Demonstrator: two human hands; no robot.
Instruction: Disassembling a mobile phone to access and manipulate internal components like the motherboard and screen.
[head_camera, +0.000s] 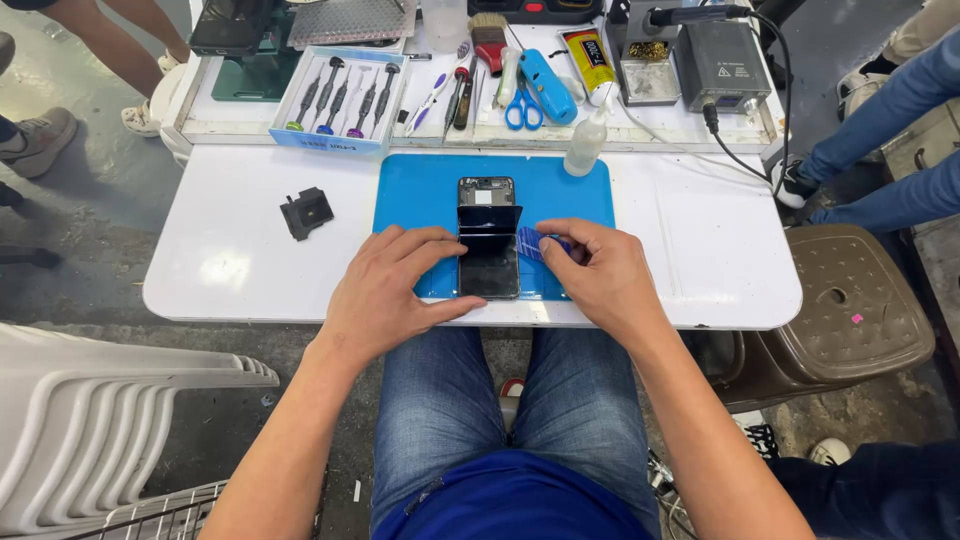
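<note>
A black phone (488, 250) lies on a blue work mat (560, 190) on the white table, its screen panel lifted partly off the body at the upper half. My left hand (390, 290) rests on the mat and presses the phone's left edge with fingers and thumb. My right hand (595, 270) pinches a thin blue pry tool (530, 243) against the phone's right edge.
A small black part (306, 212) lies left of the mat. Behind it stand a tray of screwdrivers (340, 98), blue scissors (523, 108), a brush, a clear bottle (585, 145) and a grey soldering station (722, 65). A brown stool (850, 310) stands right; other people's legs surround.
</note>
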